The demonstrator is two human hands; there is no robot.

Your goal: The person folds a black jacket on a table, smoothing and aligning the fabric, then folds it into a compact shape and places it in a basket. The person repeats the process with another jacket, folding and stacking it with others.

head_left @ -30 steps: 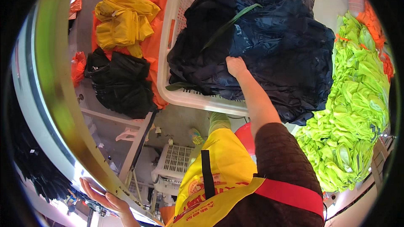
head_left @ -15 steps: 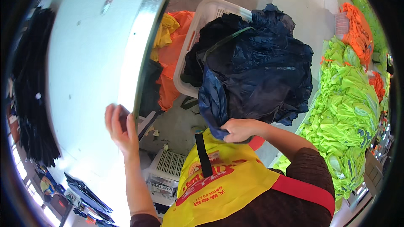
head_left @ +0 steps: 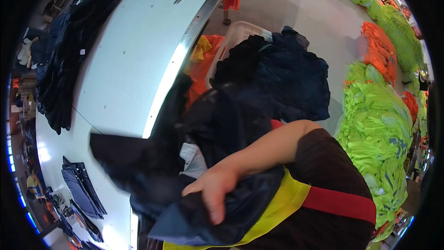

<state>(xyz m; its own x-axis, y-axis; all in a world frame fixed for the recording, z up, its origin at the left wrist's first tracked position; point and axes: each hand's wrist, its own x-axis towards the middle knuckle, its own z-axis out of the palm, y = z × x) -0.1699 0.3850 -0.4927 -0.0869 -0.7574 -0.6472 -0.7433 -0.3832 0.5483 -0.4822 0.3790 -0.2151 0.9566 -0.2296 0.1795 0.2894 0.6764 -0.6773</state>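
White and broad, the worktop (head_left: 125, 65) curved across the upper left of the view, edged by a shiny metal rim. Against that rim, low and close to the body, hung the dark navy garment (head_left: 208, 157), bunched in loose folds with a pale label patch showing near its middle and one flap spreading out over the worktop. The right hand (head_left: 213, 192) lay on top of the garment's near folds, fingers curled down into the cloth and gripping it, the forearm reaching in from the right. The left hand was out of sight, so its state could not be told.

Beyond the garment, away from the rim, stood a white laundry basket (head_left: 231, 37) heaped with more dark navy clothing (head_left: 282, 78). Orange and yellow cloth (head_left: 201, 60) lay between the basket and the rim. Farther right of the basket, stacks of lime-green garments (head_left: 374, 129) and orange garments (head_left: 377, 48) lined the grey floor (head_left: 296, 4). On the worktop's far left side lay a pile of dark clothes (head_left: 64, 55), and folded dark pieces (head_left: 81, 190) rested nearer its lower edge.
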